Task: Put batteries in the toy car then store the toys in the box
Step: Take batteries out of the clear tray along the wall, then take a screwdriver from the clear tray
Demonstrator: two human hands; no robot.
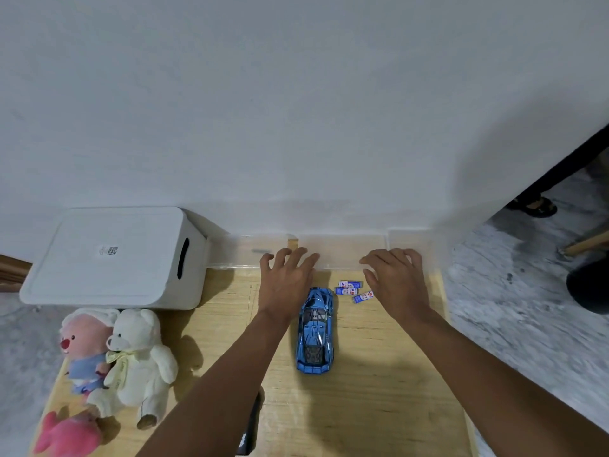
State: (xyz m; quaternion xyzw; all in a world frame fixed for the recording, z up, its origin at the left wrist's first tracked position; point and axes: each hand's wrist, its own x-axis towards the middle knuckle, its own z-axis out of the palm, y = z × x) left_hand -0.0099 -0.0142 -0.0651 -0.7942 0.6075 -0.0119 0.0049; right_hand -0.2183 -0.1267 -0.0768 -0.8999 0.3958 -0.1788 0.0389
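A blue toy car point(315, 331) lies on the wooden board point(379, 374), nose pointing away from me. Three small blue-and-white batteries point(354, 289) lie just right of its nose. My left hand point(287, 282) hovers over the car's far left side, fingers spread, holding nothing. My right hand point(395, 280) is spread the same way just right of the batteries. A white storage box point(112, 255) with a lid on sits at the far left. A white teddy bear point(140, 361), a pink plush point(84, 347) and a bright pink plush point(67, 435) lie in front of it.
A clear plastic lid or tray point(342, 249) leans against the white wall behind my hands. A dark object point(250, 423) lies partly under my left forearm. Grey marbled floor surrounds the board. Someone's sandalled foot point(535, 206) is at the far right.
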